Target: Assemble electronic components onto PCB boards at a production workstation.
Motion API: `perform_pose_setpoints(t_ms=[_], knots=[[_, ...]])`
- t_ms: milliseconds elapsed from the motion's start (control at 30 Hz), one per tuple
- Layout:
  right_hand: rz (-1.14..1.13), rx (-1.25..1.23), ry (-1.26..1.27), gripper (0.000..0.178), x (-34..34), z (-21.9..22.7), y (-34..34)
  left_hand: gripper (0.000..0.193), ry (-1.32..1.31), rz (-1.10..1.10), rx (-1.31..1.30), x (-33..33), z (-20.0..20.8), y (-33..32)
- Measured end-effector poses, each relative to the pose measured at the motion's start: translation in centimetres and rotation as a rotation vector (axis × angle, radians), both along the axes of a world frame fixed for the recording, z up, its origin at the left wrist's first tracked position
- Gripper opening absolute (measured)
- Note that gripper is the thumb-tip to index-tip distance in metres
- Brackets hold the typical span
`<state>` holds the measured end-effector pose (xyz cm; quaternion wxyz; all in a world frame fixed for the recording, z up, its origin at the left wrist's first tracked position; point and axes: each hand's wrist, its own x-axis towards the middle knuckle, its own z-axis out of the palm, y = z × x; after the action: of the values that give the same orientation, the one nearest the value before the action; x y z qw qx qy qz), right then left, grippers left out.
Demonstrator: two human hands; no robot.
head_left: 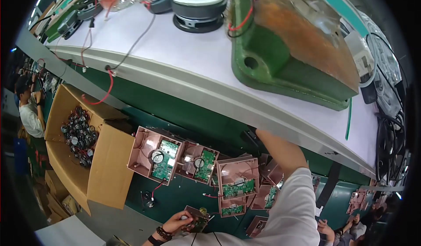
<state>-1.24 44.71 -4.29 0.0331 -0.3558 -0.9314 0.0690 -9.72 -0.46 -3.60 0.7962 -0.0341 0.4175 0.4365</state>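
My left hand [176,222], with beads and a dark band at the wrist, is at the lower middle. Its fingers are closed on the edge of a small pinkish plastic housing [199,219]; something small and pale shows by the fingertips. My right arm [285,167] reaches up and forward over the bench, and its hand is hidden behind the shelf edge. Left of that arm lie open pink housings [142,156] with green circuit boards [165,160] and round speakers [157,156] inside. A loose small speaker [149,201] with a red wire lies on the green bench, beyond my left hand.
A cardboard box [109,167] full of small wired speakers stands at the left. Overhead, a white shelf [144,40] carries larger speakers [198,5], a heavy green metal block [263,57] and bundled cables [386,132]. Other people's hands [325,228] are at the lower right.
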Motion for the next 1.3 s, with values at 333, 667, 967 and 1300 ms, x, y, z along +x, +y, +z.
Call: perform_pose_setpoints(t_ms=[333, 667, 967, 1300], knots=[[-0.058, -0.013, 0.425, 0.033, -1.7, -1.3, 1.0, 0.009, 0.091, 0.02, -0.022, 0.2, 0.7, -0.2], [-0.031, 0.198, 0.199, 0.02, 4.1, 7.5, -0.6, 0.01, 0.232, -0.12, 0.186, 1.0, 2.9, 0.4], [-0.198, 0.296, -0.31, 0.02, 19.4, 18.1, -14.6, 0.013, 0.288, -0.274, 0.406, 0.8, 4.6, -2.3], [-0.547, 0.314, -0.318, 0.024, 30.3, 8.1, -22.2, 0.029, 0.098, -0.131, 0.49, 0.8, 6.6, -3.1]])
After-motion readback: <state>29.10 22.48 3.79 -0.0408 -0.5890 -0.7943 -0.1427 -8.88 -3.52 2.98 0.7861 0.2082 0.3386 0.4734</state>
